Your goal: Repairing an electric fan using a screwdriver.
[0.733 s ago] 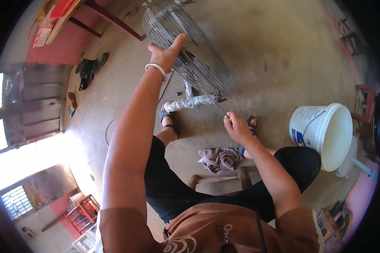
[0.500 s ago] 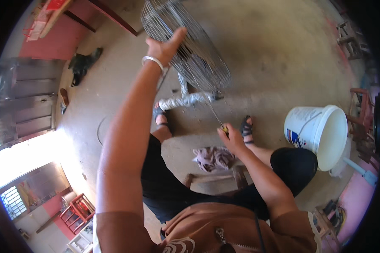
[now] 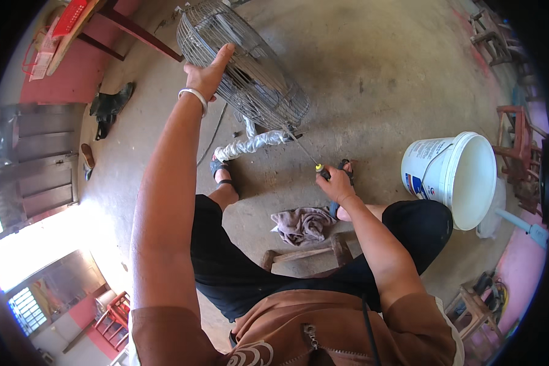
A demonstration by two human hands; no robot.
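Note:
A wire fan cage [image 3: 244, 58] stands tilted ahead of me, on a stand wrapped in silvery covering [image 3: 250, 145]. My left hand [image 3: 207, 79], with a white bangle at the wrist, grips the cage's upper left side, thumb over the wires. Low on the right, my right hand [image 3: 330, 182] is closed on a screwdriver [image 3: 306, 150] with a yellow and black handle; its long shaft reaches up toward the cage's lower edge, where the exact contact is too small to tell. A dark cord [image 3: 210, 137] runs down behind my left wrist.
A white bucket [image 3: 436, 171] stands by my right knee. A crumpled cloth [image 3: 302, 224] lies between my feet, above a wooden stool's frame [image 3: 296, 256]. Footwear [image 3: 110, 107] lies at left, near a door [image 3: 36, 158]. A table [image 3: 79, 24] is upper left, wooden chairs [image 3: 509, 128] along the right.
The fan, both hands and the room have shifted left in the picture as the view moved. Both hands keep their holds, on the cage and on the screwdriver.

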